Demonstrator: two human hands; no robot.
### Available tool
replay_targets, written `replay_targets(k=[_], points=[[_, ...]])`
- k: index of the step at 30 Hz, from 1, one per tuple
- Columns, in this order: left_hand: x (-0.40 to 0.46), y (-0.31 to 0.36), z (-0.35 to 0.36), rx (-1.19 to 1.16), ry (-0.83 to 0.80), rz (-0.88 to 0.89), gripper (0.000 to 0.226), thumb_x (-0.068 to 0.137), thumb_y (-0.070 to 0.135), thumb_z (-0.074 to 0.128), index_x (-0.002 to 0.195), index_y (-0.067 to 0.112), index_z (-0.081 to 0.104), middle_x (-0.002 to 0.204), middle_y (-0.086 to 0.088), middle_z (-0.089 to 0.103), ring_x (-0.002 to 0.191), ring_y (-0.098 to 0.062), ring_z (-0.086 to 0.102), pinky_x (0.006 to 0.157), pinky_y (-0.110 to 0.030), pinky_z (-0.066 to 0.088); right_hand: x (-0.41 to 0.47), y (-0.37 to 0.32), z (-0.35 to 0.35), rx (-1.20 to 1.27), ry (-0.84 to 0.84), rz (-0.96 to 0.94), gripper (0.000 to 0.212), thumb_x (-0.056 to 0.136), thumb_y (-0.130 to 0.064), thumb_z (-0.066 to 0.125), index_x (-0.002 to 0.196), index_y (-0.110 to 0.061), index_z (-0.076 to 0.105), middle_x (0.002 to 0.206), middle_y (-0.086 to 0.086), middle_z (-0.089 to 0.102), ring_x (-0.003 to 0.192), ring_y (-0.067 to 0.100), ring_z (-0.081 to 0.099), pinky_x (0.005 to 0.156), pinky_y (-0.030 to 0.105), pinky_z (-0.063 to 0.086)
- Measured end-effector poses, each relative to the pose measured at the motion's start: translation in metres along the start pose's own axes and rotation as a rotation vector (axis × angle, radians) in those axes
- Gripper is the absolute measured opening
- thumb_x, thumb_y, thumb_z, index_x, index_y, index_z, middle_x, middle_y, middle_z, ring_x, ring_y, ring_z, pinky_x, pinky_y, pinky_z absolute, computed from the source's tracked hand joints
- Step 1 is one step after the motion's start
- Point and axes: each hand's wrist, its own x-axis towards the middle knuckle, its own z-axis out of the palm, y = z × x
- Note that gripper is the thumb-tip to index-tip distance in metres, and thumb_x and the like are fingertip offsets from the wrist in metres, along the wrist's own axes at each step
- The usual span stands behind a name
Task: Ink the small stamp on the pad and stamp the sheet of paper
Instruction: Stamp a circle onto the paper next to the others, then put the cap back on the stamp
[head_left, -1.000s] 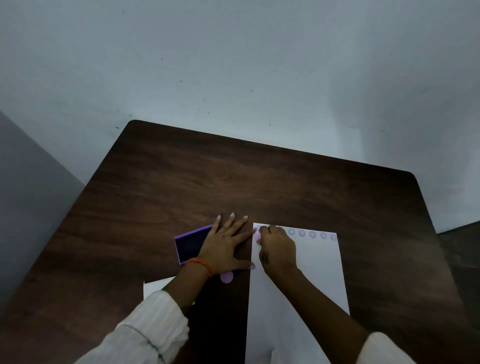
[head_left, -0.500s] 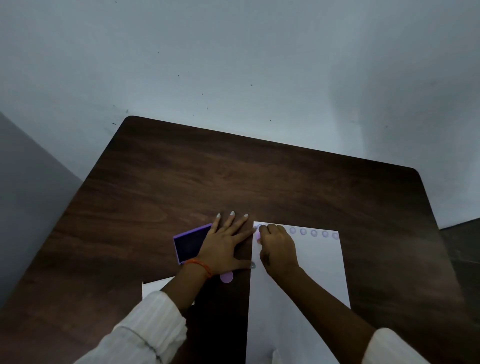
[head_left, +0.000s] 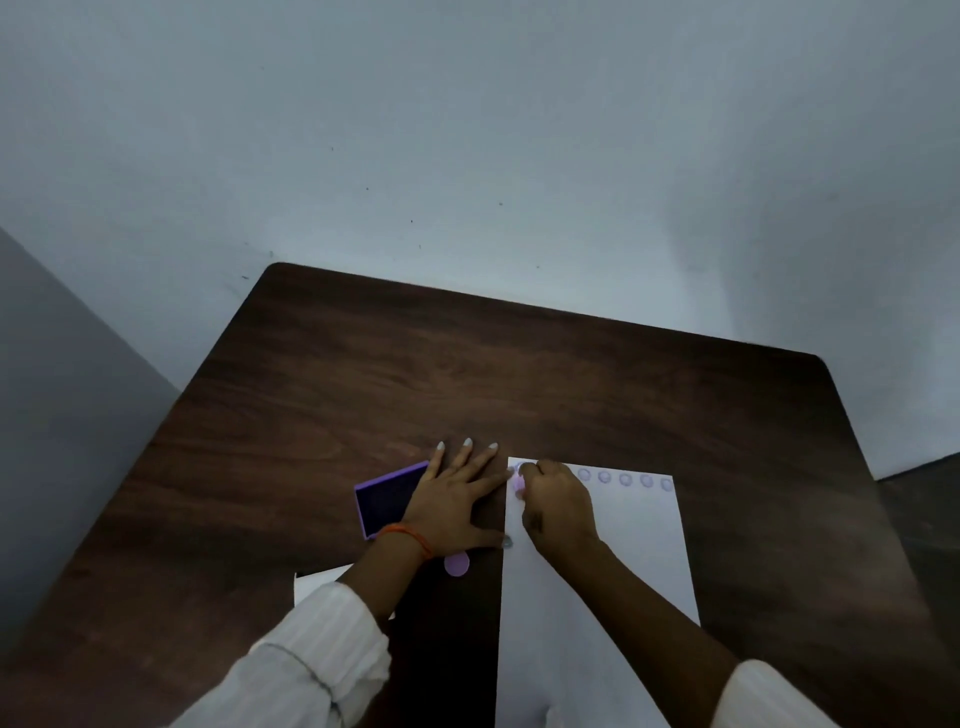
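Note:
A white sheet of paper (head_left: 634, 561) lies on the dark wooden table, with a row of several round purple marks (head_left: 625, 478) along its top edge. My right hand (head_left: 558, 506) is closed around the small pale purple stamp (head_left: 518, 482) and holds it down at the sheet's top left corner. Flat on the table just left of the sheet lies my left hand (head_left: 457, 501), fingers spread, thumb touching the paper's left edge. The purple ink pad (head_left: 387, 499) sits open beside that hand, partly under its outer edge.
A small round purple cap (head_left: 457, 564) lies on the table (head_left: 467, 374) below my left hand. Another white sheet (head_left: 317, 584) pokes out under my left sleeve. A pale wall rises right behind the table's far edge.
Both hands stay in the same places. Only the camera view shifts slightly.

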Motion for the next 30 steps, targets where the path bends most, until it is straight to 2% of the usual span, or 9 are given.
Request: replay_targets(k=[2, 6, 8, 11, 14, 20, 23, 27, 30], points=[[-0.001, 0.002, -0.002, -0.008, -0.012, -0.009, 0.089, 0.073, 0.070, 0.053, 0.144, 0.036, 0.011, 0.159, 0.002, -0.003, 0.144, -0.025, -0.012, 0.112, -0.049, -0.017, -0.005, 0.005, -0.005, 0.303, 0.052, 0.120, 0.035, 0.093, -0.022, 0.051, 0.120, -0.002, 0.055, 0.128, 0.015, 0.059, 0.120, 0.029, 0.052, 0.106, 0.033, 0.036], [-0.005, 0.008, -0.010, -0.093, 0.002, -0.037, 0.088, 0.077, 0.064, 0.054, 0.145, 0.033, 0.006, 0.159, 0.001, -0.002, 0.145, -0.025, -0.010, 0.114, -0.048, -0.013, -0.031, 0.023, 0.002, 0.907, 0.400, 0.216, 0.011, 0.084, -0.021, 0.066, 0.091, -0.012, 0.067, 0.093, 0.006, 0.069, 0.095, 0.024, 0.065, 0.078, 0.024, 0.049], [-0.009, 0.014, -0.017, -0.196, 0.063, -0.042, 0.084, 0.079, 0.058, 0.057, 0.144, 0.034, 0.009, 0.159, 0.001, 0.001, 0.145, -0.024, -0.007, 0.116, -0.048, -0.008, -0.036, 0.031, 0.002, 1.258, 0.282, 0.364, 0.003, 0.084, -0.021, 0.065, 0.084, -0.018, 0.064, 0.093, 0.004, 0.065, 0.093, 0.022, 0.063, 0.079, 0.028, 0.051], [-0.026, 0.025, -0.021, -0.402, 0.202, -0.077, 0.074, 0.081, 0.045, 0.063, 0.141, 0.035, 0.023, 0.157, 0.003, 0.015, 0.145, -0.020, 0.005, 0.117, -0.042, 0.007, -0.048, 0.044, 0.003, 1.706, 0.082, 0.440, 0.015, 0.087, -0.014, 0.060, 0.101, -0.007, 0.062, 0.102, 0.010, 0.066, 0.095, 0.025, 0.066, 0.088, 0.037, 0.052], [-0.051, 0.035, -0.012, -0.464, 0.333, -0.173, 0.068, 0.078, 0.037, 0.069, 0.137, 0.037, 0.034, 0.151, 0.008, 0.032, 0.140, -0.015, 0.025, 0.110, -0.031, 0.022, -0.068, 0.051, 0.012, 1.981, 0.005, 0.421, 0.023, 0.089, -0.010, 0.055, 0.109, -0.001, 0.060, 0.095, 0.012, 0.072, 0.078, 0.020, 0.073, 0.075, 0.034, 0.060], [-0.087, 0.044, 0.024, -0.417, 0.402, -0.343, 0.063, 0.076, 0.029, 0.073, 0.132, 0.023, 0.046, 0.139, -0.001, 0.047, 0.128, -0.018, 0.039, 0.107, -0.028, 0.030, -0.092, 0.050, 0.033, 2.125, -0.121, 0.417, 0.023, 0.086, -0.009, 0.058, 0.106, 0.001, 0.061, 0.080, 0.011, 0.078, 0.072, 0.020, 0.075, 0.064, 0.028, 0.061], [-0.090, 0.046, 0.033, -0.398, 0.410, -0.371, 0.060, 0.076, 0.025, 0.074, 0.130, 0.020, 0.049, 0.136, -0.003, 0.050, 0.125, -0.020, 0.042, 0.105, -0.025, 0.030, -0.100, 0.048, 0.038, 2.117, -0.154, 0.369, 0.048, 0.052, -0.016, 0.087, 0.094, 0.001, 0.070, 0.079, 0.012, 0.078, 0.071, 0.021, 0.075, 0.064, 0.030, 0.061], [-0.091, 0.044, 0.034, -0.390, 0.433, -0.378, 0.043, 0.078, 0.022, 0.072, 0.118, 0.016, 0.060, 0.124, -0.006, 0.057, 0.115, -0.021, 0.048, 0.096, -0.020, 0.032, -0.100, 0.048, 0.042, 2.104, -0.129, 0.367, 0.019, 0.086, -0.007, 0.057, 0.102, 0.001, 0.064, 0.079, 0.010, 0.078, 0.071, 0.019, 0.075, 0.063, 0.028, 0.062], [-0.092, 0.044, 0.034, -0.391, 0.438, -0.393, 0.034, 0.080, 0.021, 0.069, 0.113, 0.015, 0.063, 0.121, -0.007, 0.059, 0.112, -0.020, 0.050, 0.095, -0.021, 0.033, -0.100, 0.047, 0.041, 2.096, -0.136, 0.349, 0.018, 0.092, -0.006, 0.049, 0.095, -0.002, 0.066, 0.080, 0.010, 0.078, 0.072, 0.019, 0.075, 0.065, 0.028, 0.062]])
